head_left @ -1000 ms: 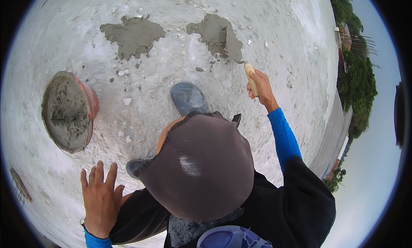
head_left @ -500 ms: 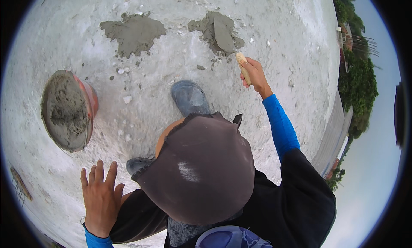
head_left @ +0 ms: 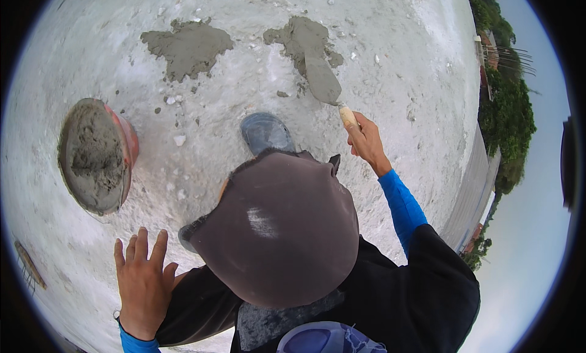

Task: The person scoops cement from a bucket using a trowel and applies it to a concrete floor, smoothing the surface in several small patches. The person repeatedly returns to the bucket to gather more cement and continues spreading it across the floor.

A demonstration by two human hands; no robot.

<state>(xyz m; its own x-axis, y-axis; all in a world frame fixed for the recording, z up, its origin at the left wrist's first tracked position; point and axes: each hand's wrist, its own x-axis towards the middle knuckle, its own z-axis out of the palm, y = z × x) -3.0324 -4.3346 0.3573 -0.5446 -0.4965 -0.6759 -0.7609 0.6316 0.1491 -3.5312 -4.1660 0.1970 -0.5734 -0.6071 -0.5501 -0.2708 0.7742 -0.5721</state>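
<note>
My right hand (head_left: 363, 139) grips the wooden handle (head_left: 347, 115) of a trowel, whose mortar-coated blade (head_left: 322, 78) lies over the lower part of the right-hand patch of grey mortar (head_left: 294, 40). A second patch of mortar (head_left: 189, 47) is on the pale, rough surface to its left. My left hand (head_left: 143, 280) is open, fingers spread, below a reddish bucket (head_left: 129, 139) holding wet grey mortar (head_left: 91, 151); I cannot tell if it touches the ground.
A dark boot (head_left: 265, 133) is partly behind a rounded brown covering (head_left: 274, 231) in the lower middle. A rusty narrow piece (head_left: 29, 261) lies at the far left. Past the right edge are rebar (head_left: 513, 63), trees (head_left: 510, 127) and grey roofing (head_left: 470, 194).
My right hand and trowel first moved left and up, then down toward me, so the blade now sits lower on the right patch. My left hand stays in place.
</note>
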